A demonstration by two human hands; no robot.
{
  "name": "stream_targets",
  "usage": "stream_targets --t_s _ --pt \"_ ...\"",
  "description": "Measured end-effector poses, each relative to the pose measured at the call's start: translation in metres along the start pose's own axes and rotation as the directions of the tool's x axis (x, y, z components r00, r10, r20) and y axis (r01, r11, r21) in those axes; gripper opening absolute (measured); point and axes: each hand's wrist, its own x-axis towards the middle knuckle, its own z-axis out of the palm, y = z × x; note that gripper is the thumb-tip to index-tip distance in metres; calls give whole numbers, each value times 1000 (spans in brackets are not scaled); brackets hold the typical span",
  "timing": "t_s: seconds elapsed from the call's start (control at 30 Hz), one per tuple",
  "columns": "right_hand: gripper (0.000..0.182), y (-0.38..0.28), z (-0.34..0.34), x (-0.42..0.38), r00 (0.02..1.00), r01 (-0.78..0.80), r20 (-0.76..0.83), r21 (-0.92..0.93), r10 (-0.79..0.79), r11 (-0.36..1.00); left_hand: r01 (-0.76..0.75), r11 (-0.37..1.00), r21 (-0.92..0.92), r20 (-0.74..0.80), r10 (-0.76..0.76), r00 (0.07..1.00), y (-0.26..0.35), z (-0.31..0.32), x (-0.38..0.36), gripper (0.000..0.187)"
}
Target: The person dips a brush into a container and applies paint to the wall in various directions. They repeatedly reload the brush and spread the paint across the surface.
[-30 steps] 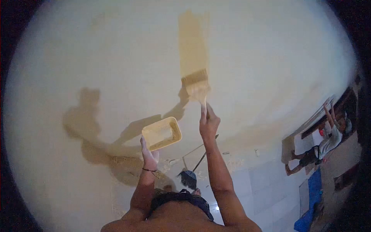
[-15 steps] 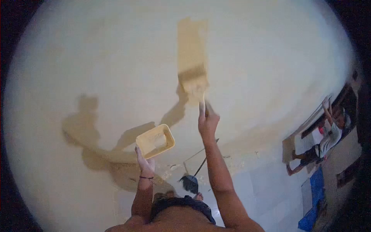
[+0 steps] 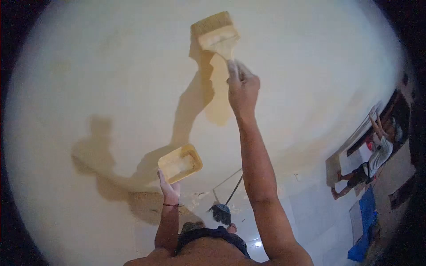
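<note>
My right hand (image 3: 243,86) is closed round the handle of a wide, flat paintbrush (image 3: 219,37), raised high in front of the pale wall (image 3: 133,66). The bristles point up and to the left, over the top of a darker yellowish strip of paint (image 3: 219,108). Lower down on the left, my left hand (image 3: 169,186) grips a yellow rectangular tub (image 3: 162,166) from beneath. Inside it is a little pale paint, with smears on the walls. Shadows of my arm, head and the brush fall on the wall.
A broom (image 3: 220,213) leans against the wall near my feet. At the right, another person (image 3: 379,155) has both arms raised to the wall. Blue sheeting (image 3: 367,208) lies on the tiled floor (image 3: 306,213).
My right hand has carried the paintbrush upward along the painted strip. The strip's lower part now shows below the brush. My left hand and the tub have shifted only slightly.
</note>
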Motion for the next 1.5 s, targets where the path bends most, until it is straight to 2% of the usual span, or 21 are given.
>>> stream_targets --t_s 0.07,0.2,0.3,0.37,0.5,0.57,0.63,0.73,0.8,0.87,0.93,0.97,1.03,1.07,1.1,1.17,1.2,1.27,1.3,1.37,1.5 --pt "31 17 5 -13 993 -27 110 -225 53 974 10 999 -38 5 -10 1000 3 7 -6 46" --pt "31 82 -26 -111 964 -150 168 -308 208 940 -52 998 17 -95 54 994 3 3 -6 46" --pt "32 86 -63 -156 910 -338 154 -264 386 903 -101 989 106 -41 106 994 11 25 -12 46" --pt "34 82 -72 -136 927 -326 128 -194 354 925 -134 988 83 -83 140 987 12 34 -13 46" --pt "38 10 -59 -35 959 -281 42 37 280 959 -160 977 144 -79 173 982 26 44 -19 47" --pt "38 10 -43 -2 926 -373 102 87 365 924 -185 970 159 -56 196 979 34 51 -22 48" --pt "40 22 -40 -2 950 -303 92 18 300 953 -195 963 187 -48 208 977 37 55 -24 48" --pt "42 58 -46 -56 965 -230 101 -118 242 966 -205 963 174 -13 210 978 35 34 -14 49" --pt "43 91 -55 -129 925 -328 135 -185 354 926 -199 971 134 7 200 980 36 16 -12 50" --pt "43 116 -70 -203 895 -395 85 -304 438 867 -165 968 188 -81 183 980 40 19 -13 52" --pt "43 107 -77 -229 873 -462 36 -257 486 849 -157 973 169 -64 169 983 42 23 -16 52" --pt "43 104 -79 -237 846 -522 -7 -206 533 827 -148 978 148 -48 156 987 41 21 -15 53" --pt "42 74 -71 -189 928 -369 -24 -202 372 907 -115 983 141 -55 124 991 38 5 -7 53" --pt "43 59 -61 -159 946 -324 -54 -95 320 941 -97 986 133 -58 105 993 38 3 -6 53" --pt "41 50 -52 -128 935 -355 -31 -29 354 934 -91 987 135 -49 98 994 39 3 -5 53" --pt "43 25 -30 -81 967 -253 -39 -48 251 966 -110 983 150 -13 113 993 35 -2 1 53" --pt "43 27 -21 -72 968 -247 -50 -49 245 968 -107 983 149 -1 109 994 35 -2 2 53" --pt "47 32 -8 -61 932 -358 69 10 357 934 -95 986 137 -42 102 994 33 4 -1 53" --pt "47 33 -10 -69 951 -299 59 -95 305 950 -96 986 135 -42 103 994 34 10 -4 53" --pt "48 70 -17 -112 951 -292 72 -108 301 950 -115 985 131 25 113 993 35 16 -7 54" --pt "47 137 -52 -238 902 -392 63 -296 428 871 -49 997 54 -71 53 996 32 8 -8 52"
